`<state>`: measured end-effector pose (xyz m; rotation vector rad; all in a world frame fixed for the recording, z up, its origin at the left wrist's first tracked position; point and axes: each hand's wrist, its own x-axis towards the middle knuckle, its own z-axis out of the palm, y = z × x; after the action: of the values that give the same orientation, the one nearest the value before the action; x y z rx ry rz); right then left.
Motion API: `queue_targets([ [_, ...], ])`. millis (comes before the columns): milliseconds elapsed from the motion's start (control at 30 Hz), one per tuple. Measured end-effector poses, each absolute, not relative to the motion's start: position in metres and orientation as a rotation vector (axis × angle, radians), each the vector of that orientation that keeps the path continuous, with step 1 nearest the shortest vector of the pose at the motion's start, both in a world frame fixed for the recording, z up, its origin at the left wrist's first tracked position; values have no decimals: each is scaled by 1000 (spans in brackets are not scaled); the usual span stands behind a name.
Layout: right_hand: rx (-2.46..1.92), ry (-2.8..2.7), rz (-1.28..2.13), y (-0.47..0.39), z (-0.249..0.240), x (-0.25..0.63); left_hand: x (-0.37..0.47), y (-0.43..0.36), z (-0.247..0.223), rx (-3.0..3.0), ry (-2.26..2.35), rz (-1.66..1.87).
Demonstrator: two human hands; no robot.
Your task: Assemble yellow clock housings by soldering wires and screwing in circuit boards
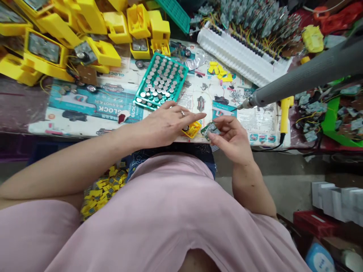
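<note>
Tabletop [113, 109] bears a teal tray [180, 90] of button cells, near which the left hand [167, 124] extends mostly straight fingers, any grip unclear, while the right hand [234, 139] pinches a small circuit board [211, 130] beside a yellow casing [193, 130] at the near edge.
</note>
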<state>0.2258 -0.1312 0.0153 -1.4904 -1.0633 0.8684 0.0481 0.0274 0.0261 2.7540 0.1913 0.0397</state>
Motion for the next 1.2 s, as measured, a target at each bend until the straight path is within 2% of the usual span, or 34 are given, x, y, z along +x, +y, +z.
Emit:
queue_targets([
  [267,-1423,-997,1054,-133,18,226,49,34,33,2710,173,29],
  [533,-1442,-941,1005,-124,8,241,50,8,40,2792,578,185],
  [933,-1476,-1062,1005,-128,18,250,35,35,20,2659,71,126],
  [1100,-1569,-1270,867,-136,24,243,37,14,10,2747,436,164],
  [1200,-1616,-1388,750,-141,27,239,35,4,12,2767,498,179],
])
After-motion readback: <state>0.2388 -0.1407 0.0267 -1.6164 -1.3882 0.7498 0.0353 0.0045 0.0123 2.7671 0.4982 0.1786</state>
